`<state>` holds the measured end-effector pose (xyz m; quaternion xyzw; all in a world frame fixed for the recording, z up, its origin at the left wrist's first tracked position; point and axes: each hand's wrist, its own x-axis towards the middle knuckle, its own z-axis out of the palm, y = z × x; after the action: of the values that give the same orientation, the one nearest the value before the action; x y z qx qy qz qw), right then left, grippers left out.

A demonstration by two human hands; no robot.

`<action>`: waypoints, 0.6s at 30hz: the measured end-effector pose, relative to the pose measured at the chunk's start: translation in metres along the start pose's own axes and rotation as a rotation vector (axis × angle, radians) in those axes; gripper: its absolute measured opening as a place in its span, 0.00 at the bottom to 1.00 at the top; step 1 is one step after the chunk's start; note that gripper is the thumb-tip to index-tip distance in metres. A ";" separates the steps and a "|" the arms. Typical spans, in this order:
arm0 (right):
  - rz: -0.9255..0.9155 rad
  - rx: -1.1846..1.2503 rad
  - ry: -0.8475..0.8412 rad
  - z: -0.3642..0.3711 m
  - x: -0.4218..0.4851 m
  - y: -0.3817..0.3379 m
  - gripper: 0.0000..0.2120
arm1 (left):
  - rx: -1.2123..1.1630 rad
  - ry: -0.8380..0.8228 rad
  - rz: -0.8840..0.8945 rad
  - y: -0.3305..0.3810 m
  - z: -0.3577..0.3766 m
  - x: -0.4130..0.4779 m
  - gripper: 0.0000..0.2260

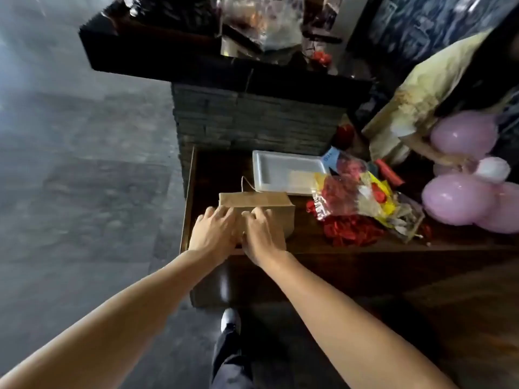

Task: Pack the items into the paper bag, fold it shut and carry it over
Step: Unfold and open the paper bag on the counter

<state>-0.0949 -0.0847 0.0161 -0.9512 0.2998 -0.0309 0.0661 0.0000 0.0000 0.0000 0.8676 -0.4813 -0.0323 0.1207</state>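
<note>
A: Head view first: how many hands, and what are they on?

B: Two. The left hand (214, 233) and the right hand (262, 234) lie side by side, palms down, on the one brown paper bag (276, 209).

A: And the grip of each?

B: Neither closes around anything. Both are flat, fingers spread a little, pressing on the bag's top face. The fingertips (224, 211) reach toward the far edge.

A: Where does the bag sit?

B: On the dark wooden desk (306, 242), near its left front corner. Its top looks folded down flat, and one thin string handle (247, 183) loops up behind it. What it holds, I cannot tell; it is closed.

A: Other containers?

B: One white foam tray (278, 172) just behind the bag, with a pale flat piece in its right part; I cannot tell what that is. One crinkled plastic packet (356, 197) printed in yellow, red and blue lies to the right of the tray, overlapping its corner. Red pieces show through its plastic.

A: Loose things?

B: A heap of small red uninflated balloons (351, 231) beside and under the packet; too many and too tangled to count.

A: Inflated ones?

B: I count three pink balloons (455, 197) clearly, clustered at the right end of the desk, with a small white one (493, 169) among them. More may be cut off at the edge.

A: Anything below?

B: One shoe (230, 318) on the dark floor (84, 192), under the desk's front edge.
</note>
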 end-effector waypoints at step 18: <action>-0.005 0.398 0.014 0.058 0.105 0.135 0.05 | -0.056 0.018 0.102 -0.058 0.043 0.098 0.09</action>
<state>-0.0799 -0.2481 -0.0583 -0.9199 0.2857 -0.0963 0.2506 0.0929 -0.0603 -0.0503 0.8384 -0.5228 -0.0315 0.1508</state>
